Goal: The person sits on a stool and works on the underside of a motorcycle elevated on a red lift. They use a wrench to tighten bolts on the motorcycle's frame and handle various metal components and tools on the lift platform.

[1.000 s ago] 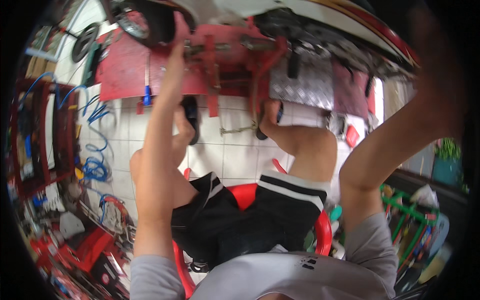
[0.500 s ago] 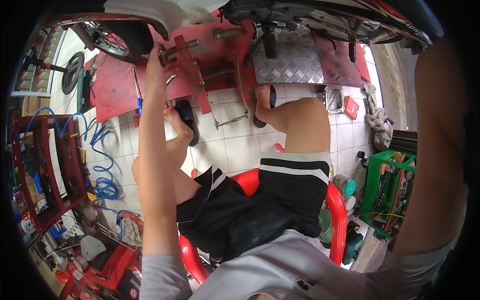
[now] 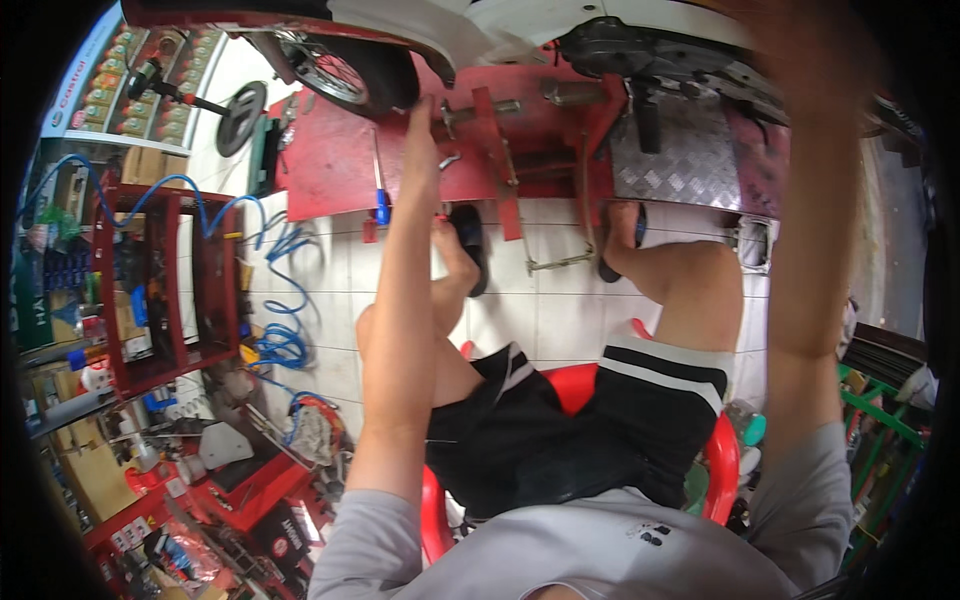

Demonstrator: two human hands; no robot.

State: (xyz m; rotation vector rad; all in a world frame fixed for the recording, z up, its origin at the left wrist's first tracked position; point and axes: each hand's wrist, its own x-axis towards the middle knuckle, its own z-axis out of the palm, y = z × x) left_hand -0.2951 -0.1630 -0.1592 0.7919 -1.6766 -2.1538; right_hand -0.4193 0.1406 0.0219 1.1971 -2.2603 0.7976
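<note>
My left arm reaches forward over the red lift platform (image 3: 330, 170). My left hand (image 3: 422, 125) is beside the motorcycle's front tyre (image 3: 390, 85) and the clamp screw (image 3: 490, 110); its fingers are hidden, so any hold cannot be made out. High at the right, my right hand (image 3: 805, 50) is smeared by motion in front of the motorcycle's white and dark body (image 3: 650, 50). Its fingers do not show clearly. On the platform near my left forearm lie a blue-handled screwdriver (image 3: 382, 205) and a small shiny metal tool (image 3: 449, 161).
I sit on a red plastic chair (image 3: 722, 465), feet by the platform's edge. A metal bracket frame (image 3: 560, 265) hangs over the tiles. Leftward are a coiled blue air hose (image 3: 280, 345), a dark red rack (image 3: 175, 290) and a cluttered red cart (image 3: 240, 495). A green tool rack (image 3: 880, 410) stands right.
The view has swung left, so the scene sits farther right in the picture. My right arm has moved inward, its hand coming into view blurred. My left hand remains beside the tyre and clamp.
</note>
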